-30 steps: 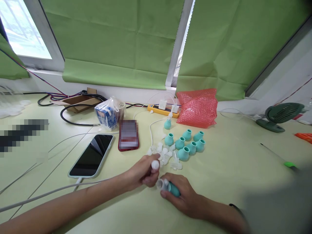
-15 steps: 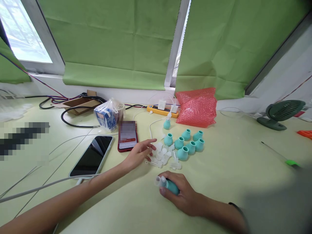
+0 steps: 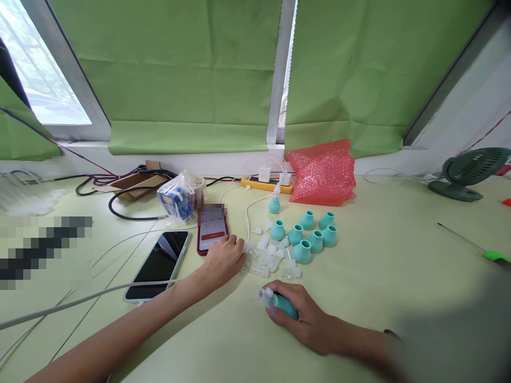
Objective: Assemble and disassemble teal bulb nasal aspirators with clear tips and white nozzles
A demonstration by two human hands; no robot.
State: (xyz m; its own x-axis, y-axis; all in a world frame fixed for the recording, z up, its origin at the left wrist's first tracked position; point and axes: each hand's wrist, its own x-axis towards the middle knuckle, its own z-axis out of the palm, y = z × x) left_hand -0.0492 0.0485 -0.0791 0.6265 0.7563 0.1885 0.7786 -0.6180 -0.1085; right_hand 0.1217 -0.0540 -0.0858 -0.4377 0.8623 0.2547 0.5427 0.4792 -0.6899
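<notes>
My right hand (image 3: 305,316) is wrapped round a teal rubber squeeze bulb (image 3: 286,305), which lies tilted with a translucent plastic nozzle (image 3: 266,296) at its left end. My left hand (image 3: 225,259) is at the left edge of a heap of small clear and white plastic pieces (image 3: 269,258). Its fingers are curled together, and what they pinch, if anything, is hidden. Several more teal bulbs (image 3: 302,252) stand upright with open necks just right of the heap. Behind them stands one teal bulb (image 3: 274,205) with a white nozzle fitted.
A red phone (image 3: 212,229) lies beyond my left hand, and a phone with a black screen (image 3: 159,263) is beside my left forearm. Further back are an orange power strip (image 3: 255,183), red bubble wrap (image 3: 321,175) and a wrapped blue pack (image 3: 178,202). A green fan (image 3: 459,178) stands right.
My left hand has drawn back slightly to the left, and its spread fingers have curled in at the heap's edge. My right hand keeps hold of the squeeze bulb. The view has shifted a little.
</notes>
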